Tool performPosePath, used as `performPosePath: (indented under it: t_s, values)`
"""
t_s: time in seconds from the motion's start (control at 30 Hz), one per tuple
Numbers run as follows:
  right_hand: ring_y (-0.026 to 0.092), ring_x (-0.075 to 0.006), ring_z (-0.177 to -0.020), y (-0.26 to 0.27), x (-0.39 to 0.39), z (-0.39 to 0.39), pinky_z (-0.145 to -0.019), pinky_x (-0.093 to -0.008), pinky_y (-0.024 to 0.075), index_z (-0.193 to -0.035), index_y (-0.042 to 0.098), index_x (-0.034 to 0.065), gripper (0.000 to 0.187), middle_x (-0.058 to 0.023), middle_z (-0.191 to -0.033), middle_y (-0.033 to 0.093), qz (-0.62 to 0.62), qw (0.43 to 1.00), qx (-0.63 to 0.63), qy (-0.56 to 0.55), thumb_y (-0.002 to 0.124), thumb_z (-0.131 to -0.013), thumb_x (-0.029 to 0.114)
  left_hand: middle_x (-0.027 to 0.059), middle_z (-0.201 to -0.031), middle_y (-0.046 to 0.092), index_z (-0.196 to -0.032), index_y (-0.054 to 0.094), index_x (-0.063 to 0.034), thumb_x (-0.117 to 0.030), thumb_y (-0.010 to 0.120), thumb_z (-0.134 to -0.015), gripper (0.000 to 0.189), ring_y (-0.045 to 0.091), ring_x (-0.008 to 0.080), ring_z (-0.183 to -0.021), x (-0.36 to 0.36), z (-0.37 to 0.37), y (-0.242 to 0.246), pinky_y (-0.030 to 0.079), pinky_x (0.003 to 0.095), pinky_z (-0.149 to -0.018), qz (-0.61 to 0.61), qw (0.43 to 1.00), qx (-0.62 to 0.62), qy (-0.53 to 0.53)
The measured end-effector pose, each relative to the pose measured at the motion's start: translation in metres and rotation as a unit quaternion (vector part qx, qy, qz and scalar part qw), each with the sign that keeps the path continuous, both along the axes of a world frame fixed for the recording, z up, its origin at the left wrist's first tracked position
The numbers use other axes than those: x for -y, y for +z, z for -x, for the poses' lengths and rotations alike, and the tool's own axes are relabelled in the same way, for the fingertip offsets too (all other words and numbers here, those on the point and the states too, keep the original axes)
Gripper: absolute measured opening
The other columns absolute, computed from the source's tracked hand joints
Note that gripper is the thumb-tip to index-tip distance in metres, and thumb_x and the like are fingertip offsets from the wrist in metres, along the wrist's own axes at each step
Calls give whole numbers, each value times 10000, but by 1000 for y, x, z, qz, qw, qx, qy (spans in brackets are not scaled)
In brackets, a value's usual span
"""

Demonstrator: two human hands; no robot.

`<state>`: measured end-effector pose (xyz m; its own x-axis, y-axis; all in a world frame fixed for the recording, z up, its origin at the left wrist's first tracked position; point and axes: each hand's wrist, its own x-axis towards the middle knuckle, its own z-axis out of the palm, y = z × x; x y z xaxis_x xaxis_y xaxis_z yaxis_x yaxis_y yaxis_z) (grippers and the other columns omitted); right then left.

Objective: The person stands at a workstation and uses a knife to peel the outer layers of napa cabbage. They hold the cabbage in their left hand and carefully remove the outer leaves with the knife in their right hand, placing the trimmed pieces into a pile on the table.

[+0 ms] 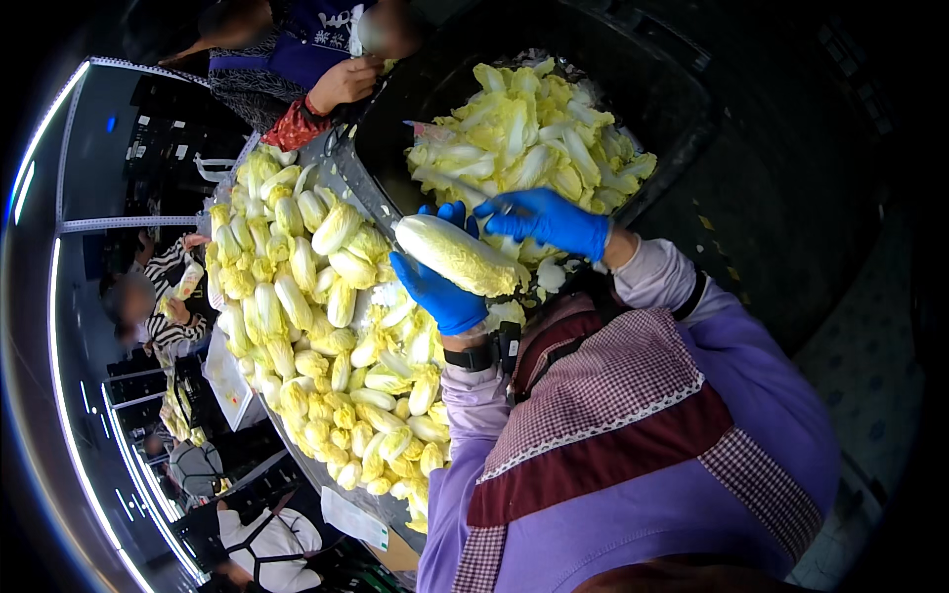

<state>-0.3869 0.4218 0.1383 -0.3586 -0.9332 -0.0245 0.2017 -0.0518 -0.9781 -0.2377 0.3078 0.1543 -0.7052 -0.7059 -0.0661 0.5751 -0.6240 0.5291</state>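
Note:
A pale napa cabbage lies lengthwise in my left hand, which wears a blue glove and grips it from beneath and the side. My right hand, also in a blue glove, is just beyond the cabbage and closed around a knife. The blade is blurred and points away over a heap of loose cabbage leaves. Those leaves lie in a large black bin beneath my hands. Part of the knife's handle is hidden by my fingers.
Many trimmed napa cabbages are piled on a metal table to my left. Across the bin a co-worker's hand is near its rim. A white foam box stands beyond the table, with other people farther back.

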Motion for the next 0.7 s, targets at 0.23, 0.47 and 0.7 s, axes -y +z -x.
performPosePath:
  t_s: [0.23, 0.47, 0.7]
  values:
    - [651, -150, -938, -5, 13, -18, -893, -305, 505, -1203, 670, 24, 561, -87, -1017, 721, 43, 997, -51, -29, 841, -774, 342, 141, -1381, 511, -1453, 383, -45, -444, 500, -996, 618, 500, 291, -1268, -5, -5, -13, 394, 422, -1085, 94, 983, 156, -14]
    - [654, -138, -941, 7, 0, -10, -887, -290, 509, -1114, 715, 22, 363, -87, -1017, 725, 3, 989, -123, -80, 802, -820, 216, 127, -1299, 570, -1403, 437, -17, -165, 663, -928, 546, 579, 265, -1175, 5, -15, -28, 482, 395, -994, 196, 959, 205, -26]
    - [638, -124, -930, 25, -16, 34, -905, -285, 490, -1043, 733, -2, 239, -65, -960, 721, 1, 999, -50, -9, 758, -841, 123, 125, -1283, 592, -1391, 465, -5, -223, 632, -926, 540, 589, 247, -1155, 21, -27, -37, 475, 371, -987, 211, 947, 235, -54]
